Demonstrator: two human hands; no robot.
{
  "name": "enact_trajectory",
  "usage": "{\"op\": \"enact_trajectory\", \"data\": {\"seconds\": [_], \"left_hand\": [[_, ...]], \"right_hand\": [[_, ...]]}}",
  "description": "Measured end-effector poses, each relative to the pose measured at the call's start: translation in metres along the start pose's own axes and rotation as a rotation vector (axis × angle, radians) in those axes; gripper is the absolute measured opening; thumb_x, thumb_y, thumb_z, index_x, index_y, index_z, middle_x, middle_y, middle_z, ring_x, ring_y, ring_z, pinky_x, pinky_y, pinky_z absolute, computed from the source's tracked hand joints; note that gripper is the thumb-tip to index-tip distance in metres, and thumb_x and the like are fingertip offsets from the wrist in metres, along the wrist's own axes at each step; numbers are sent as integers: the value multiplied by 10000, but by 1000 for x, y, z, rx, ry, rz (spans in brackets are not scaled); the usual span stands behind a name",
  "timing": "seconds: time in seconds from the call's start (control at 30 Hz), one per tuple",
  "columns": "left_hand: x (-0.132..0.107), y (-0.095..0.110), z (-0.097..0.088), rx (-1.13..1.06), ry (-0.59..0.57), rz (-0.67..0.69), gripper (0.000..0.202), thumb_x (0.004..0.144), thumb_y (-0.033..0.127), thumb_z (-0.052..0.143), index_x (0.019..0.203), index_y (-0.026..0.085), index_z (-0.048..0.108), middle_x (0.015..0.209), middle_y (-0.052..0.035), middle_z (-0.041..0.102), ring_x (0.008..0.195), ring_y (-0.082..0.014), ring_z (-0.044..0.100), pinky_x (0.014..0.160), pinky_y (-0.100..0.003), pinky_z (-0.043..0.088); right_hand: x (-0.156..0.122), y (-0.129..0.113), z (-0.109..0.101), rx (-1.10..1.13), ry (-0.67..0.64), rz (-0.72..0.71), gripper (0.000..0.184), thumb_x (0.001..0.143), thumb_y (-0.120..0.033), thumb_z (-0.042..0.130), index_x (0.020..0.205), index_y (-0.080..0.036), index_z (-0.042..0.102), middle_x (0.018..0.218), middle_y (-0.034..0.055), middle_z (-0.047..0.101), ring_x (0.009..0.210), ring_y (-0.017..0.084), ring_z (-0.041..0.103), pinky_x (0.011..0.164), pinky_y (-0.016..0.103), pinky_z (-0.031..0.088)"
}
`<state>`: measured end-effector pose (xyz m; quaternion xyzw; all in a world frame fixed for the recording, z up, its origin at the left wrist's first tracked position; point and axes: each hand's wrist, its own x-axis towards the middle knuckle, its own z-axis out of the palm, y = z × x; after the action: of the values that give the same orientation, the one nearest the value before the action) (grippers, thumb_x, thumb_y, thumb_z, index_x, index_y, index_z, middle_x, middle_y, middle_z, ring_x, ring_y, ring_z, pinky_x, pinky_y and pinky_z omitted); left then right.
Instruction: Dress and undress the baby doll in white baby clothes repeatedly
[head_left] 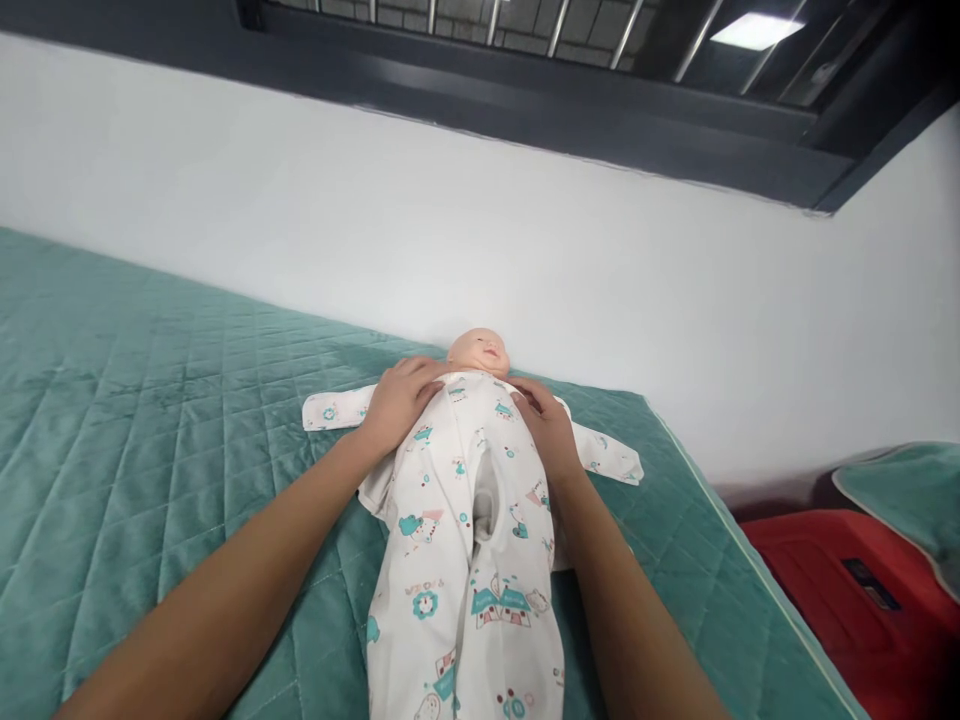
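Note:
A baby doll (pixel 478 350) lies on its back on a green quilted mat, its head against the white wall. Both printed white sleeves of its top, the left sleeve (pixel 334 409) and the right sleeve (pixel 609 455), spread out sideways. White baby pants (pixel 431 500) with a teal and pink print and a crotch opening cover its body up to the neck. At the upper left edge of the pants, my left hand (pixel 405 400) is closed by the doll's shoulder. My right hand (pixel 546 425) is closed on the opposite edge, fingers bent. Some fingertips are hidden.
The green quilted mat (pixel 187 450) stretches left and ends at a pale-piped edge on the right. Beyond that edge sits a red plastic object (pixel 840 600) with green fabric (pixel 907 500) over it. A dark window frame (pixel 525 95) with metal bars is above the wall.

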<state>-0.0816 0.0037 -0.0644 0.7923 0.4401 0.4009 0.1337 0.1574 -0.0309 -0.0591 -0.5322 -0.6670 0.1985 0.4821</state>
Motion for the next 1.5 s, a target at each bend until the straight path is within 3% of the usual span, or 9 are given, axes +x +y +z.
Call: {"op": "enact_trajectory", "data": {"seconds": [0.2, 0.33, 0.53, 0.73, 0.9, 1.03, 1.23, 1.37, 1.5], "left_hand": [[-2, 3, -7, 40, -169, 74, 394, 987, 303, 374, 1324, 376, 566, 1339, 3, 593, 1191, -218, 517, 1028, -398, 377], [-3, 2, -11, 15, -177, 101, 400, 980, 296, 382, 1337, 351, 554, 1371, 3, 579, 1207, -215, 522, 1048, -407, 372], [2, 7, -10, -175, -126, -53, 326, 961, 370, 408, 1143, 277, 661, 1226, -17, 667, 1156, -214, 571, 1035, -377, 405], [14, 15, -10, -272, -145, -243, 312, 858, 519, 539, 883, 223, 634, 1058, -28, 680, 1037, -235, 592, 978, -373, 433], [24, 18, -11, -261, -251, -162, 304, 833, 515, 547, 788, 214, 570, 1010, -30, 641, 1019, -233, 565, 960, -375, 416], [28, 19, -7, -183, -183, -88, 302, 857, 452, 525, 689, 205, 481, 814, -11, 598, 837, -200, 557, 794, -328, 422], [38, 9, 6, -87, -110, -189, 253, 865, 364, 528, 680, 214, 443, 643, 19, 529, 654, -171, 499, 654, -301, 366], [38, 3, 12, -147, -76, -218, 153, 841, 351, 573, 767, 218, 563, 782, 3, 646, 747, -183, 583, 741, -318, 439], [27, 5, 7, -216, -92, -92, 230, 893, 311, 501, 1007, 263, 695, 1068, -15, 709, 1009, -210, 626, 935, -349, 449]], "right_hand": [[-1, -5, -5, 3, -124, -30, 334, 947, -393, 453, 1158, -278, 685, 1285, 14, 645, 1213, 219, 558, 1085, 382, 370], [-1, -6, -5, 19, -142, 7, 327, 949, -402, 453, 1156, -285, 678, 1295, 9, 637, 1222, 211, 547, 1088, 379, 358], [5, -1, 2, 179, -55, 171, 316, 850, -514, 579, 992, -235, 626, 1124, 51, 692, 1049, 227, 615, 924, 375, 463], [11, -8, -2, 13, -133, 196, 384, 810, -599, 599, 790, -220, 543, 892, 19, 660, 869, 203, 578, 780, 327, 442], [11, -14, -8, -49, -227, 131, 374, 831, -582, 564, 754, -217, 563, 962, 24, 663, 917, 215, 568, 801, 322, 427], [14, -13, -4, -151, -165, 139, 374, 844, -583, 529, 746, -224, 565, 800, -3, 627, 804, 193, 538, 697, 294, 392], [26, -6, 6, -295, -67, 157, 394, 875, -545, 486, 648, -224, 462, 663, -40, 550, 665, 155, 468, 617, 281, 320], [26, 0, 9, -217, 15, 177, 341, 835, -541, 544, 694, -232, 517, 694, -29, 590, 678, 163, 502, 637, 288, 366], [16, -2, 9, 23, -4, 101, 238, 868, -439, 535, 954, -261, 666, 1015, 3, 711, 932, 193, 622, 857, 326, 453]]}}
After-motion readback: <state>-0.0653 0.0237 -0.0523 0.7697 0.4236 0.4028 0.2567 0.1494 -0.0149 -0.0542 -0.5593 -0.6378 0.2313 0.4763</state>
